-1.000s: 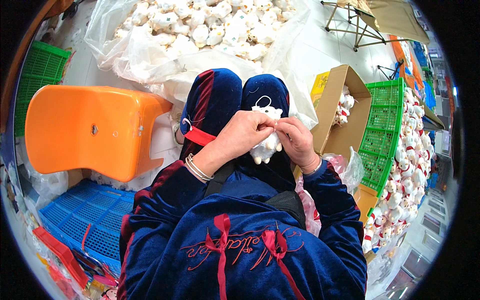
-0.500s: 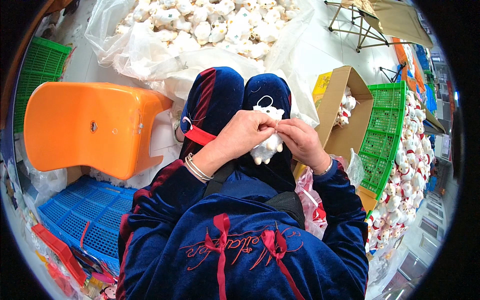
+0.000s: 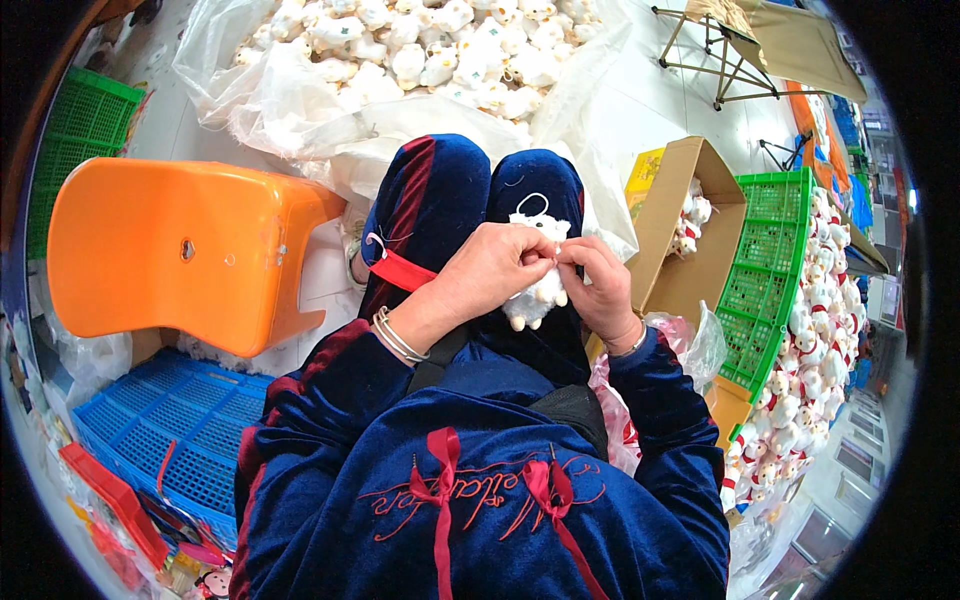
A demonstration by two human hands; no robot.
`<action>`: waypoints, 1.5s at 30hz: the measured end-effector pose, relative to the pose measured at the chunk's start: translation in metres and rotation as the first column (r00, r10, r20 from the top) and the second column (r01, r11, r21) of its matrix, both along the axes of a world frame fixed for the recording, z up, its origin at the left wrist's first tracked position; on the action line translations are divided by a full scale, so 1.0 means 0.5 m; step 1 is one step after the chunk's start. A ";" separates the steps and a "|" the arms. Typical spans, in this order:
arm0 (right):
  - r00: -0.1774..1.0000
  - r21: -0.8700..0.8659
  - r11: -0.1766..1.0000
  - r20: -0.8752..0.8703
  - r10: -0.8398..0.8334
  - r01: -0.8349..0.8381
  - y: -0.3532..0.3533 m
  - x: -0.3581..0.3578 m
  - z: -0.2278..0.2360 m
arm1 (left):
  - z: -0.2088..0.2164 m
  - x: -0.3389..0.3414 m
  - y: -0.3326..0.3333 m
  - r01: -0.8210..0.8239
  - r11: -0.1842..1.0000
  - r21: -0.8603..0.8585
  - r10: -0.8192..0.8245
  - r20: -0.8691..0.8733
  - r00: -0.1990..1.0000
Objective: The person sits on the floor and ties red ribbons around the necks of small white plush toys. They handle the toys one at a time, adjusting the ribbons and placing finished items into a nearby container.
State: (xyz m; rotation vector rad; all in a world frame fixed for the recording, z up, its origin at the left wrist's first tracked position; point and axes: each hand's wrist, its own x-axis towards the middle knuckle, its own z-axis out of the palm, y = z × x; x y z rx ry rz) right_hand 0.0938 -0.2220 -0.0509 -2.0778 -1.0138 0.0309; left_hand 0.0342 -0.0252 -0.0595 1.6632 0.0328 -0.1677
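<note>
A small white plush animal toy [image 3: 541, 297] with a white hanging loop at its head rests on my right thigh. My left hand [image 3: 492, 262] lies over its middle, closed, thumb and fingertips pinched at the toy's neck. From the other side my right hand [image 3: 603, 287] is closed too, thumb and forefinger meeting the left fingertips there. Whatever small piece sits between the right fingertips is hidden. Across my left thigh lies a red ribbon strip [image 3: 402, 272] with a white bit at its end, beside my left wrist.
Ahead, a clear plastic sheet [image 3: 290, 115] bears many white plush toys [image 3: 400, 50]. An orange stool [image 3: 150, 250] and a blue crate [image 3: 190, 410] stand left. To the right are a cardboard box [image 3: 690, 265], a green crate [image 3: 762, 265] and a heap of toys with red neckbands [image 3: 805, 350].
My right hand has turned slightly, its wrist shifting a little toward my body and left. The fingertips of both hands stay together at the toy's neck.
</note>
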 end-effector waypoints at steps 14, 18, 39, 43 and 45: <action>0.998 0.134 0.990 0.033 -0.049 0.044 0.003 -0.016 -0.022 | -0.003 -0.003 -0.008 -0.042 0.990 0.137 0.018 0.175 0.984; 0.996 0.137 0.989 0.060 -0.073 0.064 0.006 -0.020 -0.026 | -0.001 -0.002 -0.007 -0.037 0.986 0.162 0.005 0.193 0.981; 0.999 0.119 0.993 0.043 -0.013 0.008 -0.002 -0.006 -0.021 | -0.005 -0.005 -0.017 -0.090 0.983 0.161 0.045 0.263 0.964; 0.998 0.115 0.993 0.060 -0.002 -0.005 -0.002 -0.005 -0.022 | 0.000 -0.006 -0.016 -0.074 0.984 0.160 0.033 0.241 0.970; 0.999 0.124 0.992 0.052 0.007 -0.013 -0.001 -0.005 -0.019 | 0.000 -0.005 -0.016 -0.080 0.982 0.172 0.031 0.270 0.962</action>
